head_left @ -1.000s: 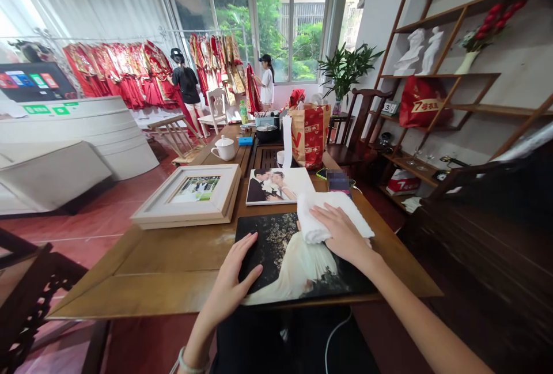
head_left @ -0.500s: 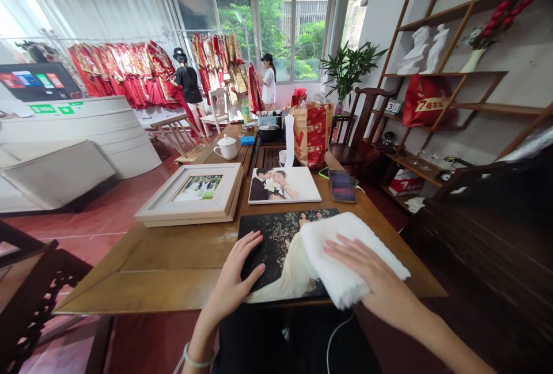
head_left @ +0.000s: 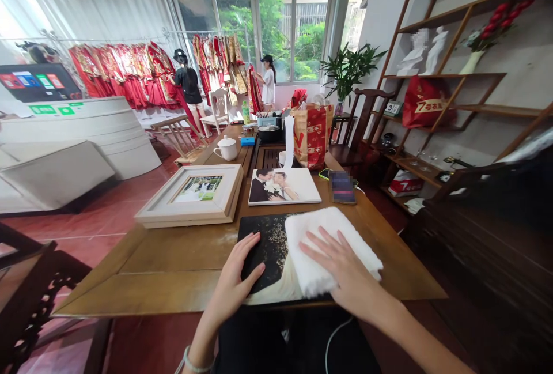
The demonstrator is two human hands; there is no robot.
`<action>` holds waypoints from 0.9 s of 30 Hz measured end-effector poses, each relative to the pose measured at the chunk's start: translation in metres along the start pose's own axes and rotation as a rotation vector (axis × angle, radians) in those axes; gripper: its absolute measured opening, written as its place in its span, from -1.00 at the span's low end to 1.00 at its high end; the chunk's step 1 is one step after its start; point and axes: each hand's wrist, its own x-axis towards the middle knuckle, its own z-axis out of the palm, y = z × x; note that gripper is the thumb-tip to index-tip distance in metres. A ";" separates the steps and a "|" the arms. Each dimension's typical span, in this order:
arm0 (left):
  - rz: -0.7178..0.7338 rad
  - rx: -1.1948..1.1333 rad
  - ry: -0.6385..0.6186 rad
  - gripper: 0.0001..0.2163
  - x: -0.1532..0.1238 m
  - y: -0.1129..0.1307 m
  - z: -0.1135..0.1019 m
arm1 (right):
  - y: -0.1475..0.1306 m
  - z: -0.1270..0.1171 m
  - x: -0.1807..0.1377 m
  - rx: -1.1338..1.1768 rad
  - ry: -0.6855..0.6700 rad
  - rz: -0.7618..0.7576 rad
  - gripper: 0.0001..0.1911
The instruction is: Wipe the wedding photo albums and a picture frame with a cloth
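A dark wedding photo panel (head_left: 265,250) lies flat at the near edge of the wooden table (head_left: 173,264). My left hand (head_left: 235,282) rests on its left edge, fingers spread flat. A folded white cloth (head_left: 322,247) covers the panel's right part. My right hand (head_left: 341,264) presses flat on the cloth, fingers stretched out.
A white framed photo (head_left: 192,192) and a lighter wedding photo panel (head_left: 283,185) lie further back, with a phone (head_left: 342,185) on the right. A white cup (head_left: 227,147) and red bag (head_left: 311,133) stand beyond. Two people stand by red garments at the window. Wooden shelves line the right.
My right hand slid the cloth from the panel's upper right down to the lower right, then back left toward the middle. My left hand stayed put.
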 end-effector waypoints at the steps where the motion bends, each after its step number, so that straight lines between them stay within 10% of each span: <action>1: 0.001 0.000 0.000 -0.57 0.000 0.000 0.001 | -0.007 0.001 -0.017 0.011 -0.013 -0.027 0.02; 8: 0.020 0.024 -0.051 -0.57 0.002 0.001 -0.003 | 0.009 -0.004 -0.071 0.047 -0.003 -0.020 -0.15; 19: -0.008 0.013 -0.047 -0.54 0.002 -0.006 -0.001 | 0.040 -0.012 0.046 -0.136 0.090 0.203 -0.12; 27: -0.026 0.009 -0.030 -0.55 0.003 -0.006 0.002 | -0.010 0.019 -0.047 -0.215 0.205 -0.060 -0.08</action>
